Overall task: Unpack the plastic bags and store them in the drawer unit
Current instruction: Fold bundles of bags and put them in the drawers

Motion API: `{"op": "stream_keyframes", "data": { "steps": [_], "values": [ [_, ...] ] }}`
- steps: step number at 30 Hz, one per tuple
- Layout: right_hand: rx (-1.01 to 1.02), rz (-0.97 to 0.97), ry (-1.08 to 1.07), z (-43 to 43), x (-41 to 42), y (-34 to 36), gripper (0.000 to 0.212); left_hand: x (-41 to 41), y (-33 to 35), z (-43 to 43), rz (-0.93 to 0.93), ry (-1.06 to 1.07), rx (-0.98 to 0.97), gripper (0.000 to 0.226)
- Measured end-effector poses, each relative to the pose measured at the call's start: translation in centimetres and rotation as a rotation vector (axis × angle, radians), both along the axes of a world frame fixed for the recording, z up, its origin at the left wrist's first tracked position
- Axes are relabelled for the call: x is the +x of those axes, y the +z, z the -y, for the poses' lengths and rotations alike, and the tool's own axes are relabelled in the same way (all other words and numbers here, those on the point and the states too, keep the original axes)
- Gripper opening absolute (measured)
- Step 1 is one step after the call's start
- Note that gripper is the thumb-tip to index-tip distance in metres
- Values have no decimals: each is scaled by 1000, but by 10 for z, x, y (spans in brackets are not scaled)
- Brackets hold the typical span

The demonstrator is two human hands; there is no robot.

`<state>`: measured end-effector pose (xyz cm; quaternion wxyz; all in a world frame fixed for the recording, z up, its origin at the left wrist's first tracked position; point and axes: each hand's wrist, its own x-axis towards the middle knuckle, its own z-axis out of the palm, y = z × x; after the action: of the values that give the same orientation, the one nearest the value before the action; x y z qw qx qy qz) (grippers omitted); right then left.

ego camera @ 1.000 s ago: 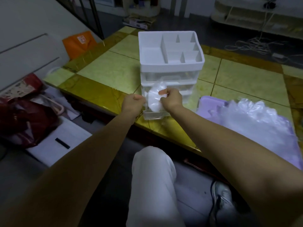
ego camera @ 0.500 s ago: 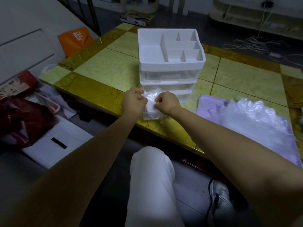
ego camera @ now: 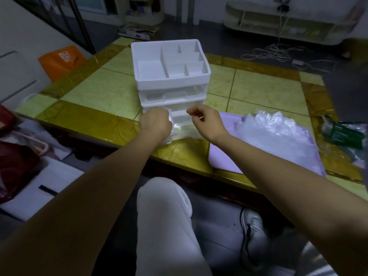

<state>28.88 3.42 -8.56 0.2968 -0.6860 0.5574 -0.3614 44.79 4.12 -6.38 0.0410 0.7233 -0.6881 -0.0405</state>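
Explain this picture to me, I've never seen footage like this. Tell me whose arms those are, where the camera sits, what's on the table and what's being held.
This is one view from a wide-angle camera worn on a person's head, looking down, so the two bare arms are the wearer's own. No machine is involved. On the green tiled table stands a white drawer unit with clear drawers, and its bottom drawer is pulled out. The left hand reaches into that drawer at a white plastic bag. Its fingers are hidden, so the grip is unclear. The right hand hovers beside it, loosely curled and apparently empty. To the right lies a purple tray heaped with clear plastic bags.
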Motion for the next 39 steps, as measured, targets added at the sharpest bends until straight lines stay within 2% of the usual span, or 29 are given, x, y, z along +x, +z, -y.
{"op": "stream_keyframes", "data": {
  "steps": [3,6,10,14,20,23,30,35,37,39],
  "values": [
    [17,-24,-75,-5,-51,-4,26,-27,-1,-8,-213,-109,-306,23],
    [94,-120,-148,-20,-108,-15,22,-77,-7,-17,-366,-346,-394,20],
    [231,-297,-216,-48,-175,-36,24,-145,-34,-23,-368,-647,-159,21],
    [371,-455,-215,-70,-223,-55,37,-193,-64,-21,-243,-821,85,26],
    [454,-566,-85,-79,-247,-78,68,-220,-90,-13,-109,-821,231,59],
    [430,-574,-56,-76,-252,-81,74,-221,-95,-9,-121,-814,225,60],
    [316,-517,-103,-72,-261,-84,40,-223,-102,2,-161,-811,131,35],
    [222,-455,-157,-71,-266,-86,22,-228,-106,-3,-304,-735,118,65],
    [232,-406,-182,-70,-268,-86,22,-232,-106,-2,-282,-728,124,63],
    [253,-376,-202,-69,-268,-83,24,-237,-107,0,-176,-759,121,50]
  ]
}}
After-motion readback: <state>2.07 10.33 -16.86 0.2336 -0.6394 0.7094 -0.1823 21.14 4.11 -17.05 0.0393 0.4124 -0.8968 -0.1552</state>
